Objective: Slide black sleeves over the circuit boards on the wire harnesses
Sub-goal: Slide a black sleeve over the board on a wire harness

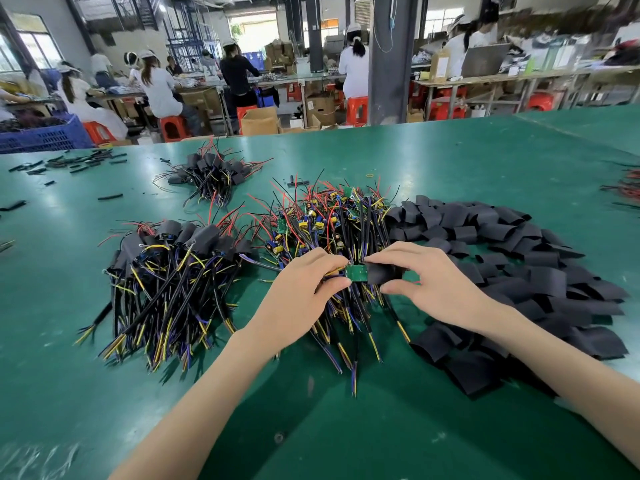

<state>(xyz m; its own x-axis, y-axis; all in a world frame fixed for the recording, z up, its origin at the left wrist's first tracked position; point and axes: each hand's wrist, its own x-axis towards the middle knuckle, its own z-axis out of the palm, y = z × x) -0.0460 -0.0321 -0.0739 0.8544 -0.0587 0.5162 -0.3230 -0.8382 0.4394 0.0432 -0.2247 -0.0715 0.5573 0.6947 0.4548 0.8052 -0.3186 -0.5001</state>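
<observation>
Nearest, 2 bare forearms reach over the green table (450, 161). The left hand (304, 289) pinches a small green circuit board (356, 273) between curled thumb and forefinger, with wires trailing under the palm. The right hand (426, 282) pinches a black sleeve (379, 274) the same way, its end meeting the board's right edge; how far the board is inside cannot be told. Beneath them lies a pile of bare harnesses (332, 220), with a heap of loose sleeves (502, 237) to the right and a pile of sleeved harnesses (173, 265) to the left. Farther back sits a smaller sleeved bundle (211, 171), then a blue crate (45, 135) and people at benches
</observation>
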